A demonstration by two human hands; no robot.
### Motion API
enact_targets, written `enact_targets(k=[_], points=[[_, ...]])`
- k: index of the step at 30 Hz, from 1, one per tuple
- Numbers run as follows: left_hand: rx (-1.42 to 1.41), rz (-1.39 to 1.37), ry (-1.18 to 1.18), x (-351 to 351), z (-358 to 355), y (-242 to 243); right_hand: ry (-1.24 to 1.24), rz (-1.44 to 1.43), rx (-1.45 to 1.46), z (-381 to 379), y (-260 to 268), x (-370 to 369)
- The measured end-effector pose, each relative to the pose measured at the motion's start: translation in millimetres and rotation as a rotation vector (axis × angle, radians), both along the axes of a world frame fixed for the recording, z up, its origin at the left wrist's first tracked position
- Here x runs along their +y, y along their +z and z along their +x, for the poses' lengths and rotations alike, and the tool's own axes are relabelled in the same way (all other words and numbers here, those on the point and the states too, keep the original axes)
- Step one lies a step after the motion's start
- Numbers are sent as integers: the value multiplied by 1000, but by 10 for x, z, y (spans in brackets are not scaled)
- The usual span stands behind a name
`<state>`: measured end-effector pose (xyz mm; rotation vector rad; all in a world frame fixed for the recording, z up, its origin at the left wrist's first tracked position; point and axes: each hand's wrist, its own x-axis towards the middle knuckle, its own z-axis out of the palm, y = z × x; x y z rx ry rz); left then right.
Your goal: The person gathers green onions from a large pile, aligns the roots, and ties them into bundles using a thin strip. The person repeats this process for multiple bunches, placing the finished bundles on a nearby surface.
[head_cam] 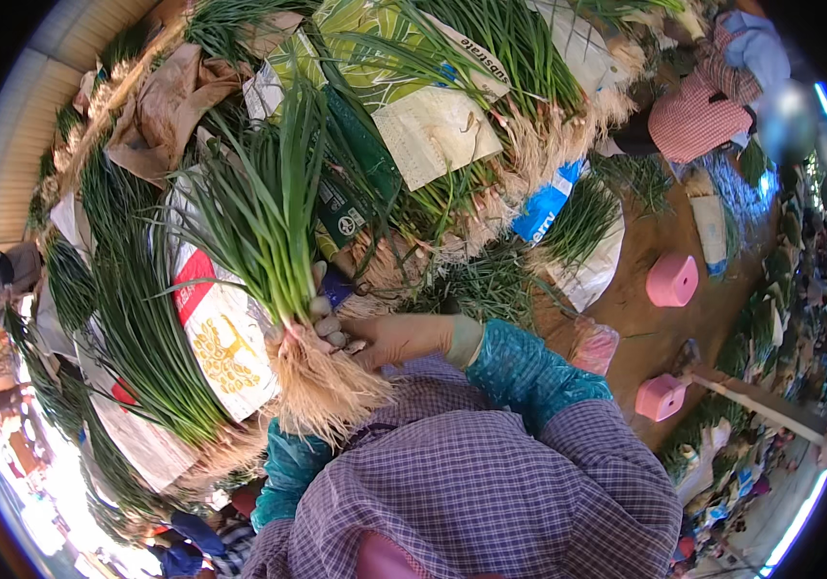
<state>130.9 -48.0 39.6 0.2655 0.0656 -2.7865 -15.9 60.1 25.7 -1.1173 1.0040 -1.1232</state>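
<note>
A bunch of long green onion-like plants with pale stringy roots (276, 268) is held upright before my chest. My left hand (327, 322) is mostly hidden behind the bunch; what look like its fingertips, in a soiled glove, wrap around the stem bases. From the right my right hand (399, 340) reaches in, with a teal sleeve cover above its wrist, and its fingers meet the bunch where stems pass into roots. Whether those fingers grip is unclear. A white printed sack (229, 347) lies just left of the bunch, under its leaves.
More plants (160, 340) lie in rows at left, and a large heap (522, 72) lies ahead over sacks. Pink stools (672, 279) (660, 397) stand on the brown floor at right. A co-worker (706, 108) bends at upper right; others are at far left and lower left.
</note>
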Motion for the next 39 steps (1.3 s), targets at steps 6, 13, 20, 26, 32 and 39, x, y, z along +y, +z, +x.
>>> enact_targets(k=[6,13,20,26,32,39], points=[[291,-108,-188,-357,415,-152,-331,268,-354,-783,-157,651],[-33,-294,-65,-239,103,521,-140,-26,-13,-54,574,84],[91,-348,-109,-607,204,1043,-233,33,-22,-419,439,265],[-260,-655,123,-740,711,1596,-225,224,-67,-565,27,296],[-694,-876,486,-1289,1540,1710,-172,302,-52,-479,-401,306],[-1187,-990,662,-1988,2883,1633,-170,604,86,-407,-727,493]])
